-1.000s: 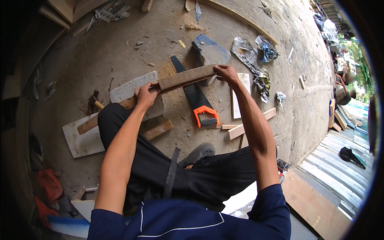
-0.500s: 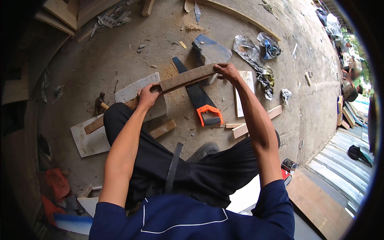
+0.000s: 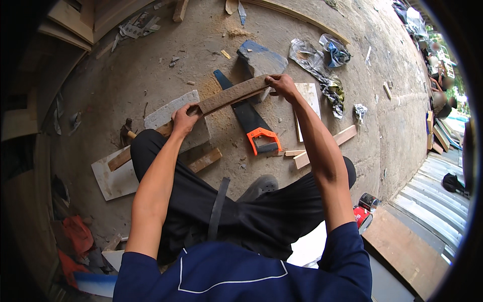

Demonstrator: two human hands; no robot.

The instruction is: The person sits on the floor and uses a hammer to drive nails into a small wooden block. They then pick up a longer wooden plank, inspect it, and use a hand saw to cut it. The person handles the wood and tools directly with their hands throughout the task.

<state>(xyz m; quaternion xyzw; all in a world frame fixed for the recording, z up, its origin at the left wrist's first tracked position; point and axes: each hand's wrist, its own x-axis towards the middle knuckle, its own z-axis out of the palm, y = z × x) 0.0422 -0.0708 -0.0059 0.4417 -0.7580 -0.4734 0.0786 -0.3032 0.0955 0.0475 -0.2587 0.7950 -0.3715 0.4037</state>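
Observation:
A brown strip of wood with a rough upper face is held up in front of me, slanting up to the right. My left hand is closed on its left end. My right hand pinches its right end, thumb and fingers on either side. Below it a handsaw with an orange and black handle lies on the floor, its blade partly covered by the strip. The far end of the strip lies in front of a blue-stained concrete block. Beneath my left hand, a wooden batten passes behind my knee.
A hammer lies left of my knee. White boards and wood offcuts surround me. Crumpled plastic lies far right of the block. A red can stands by my right elbow. Several people are at the far right.
The view has shifted slightly. Both hands keep hold of the wood strip, which has barely moved and is turned a little.

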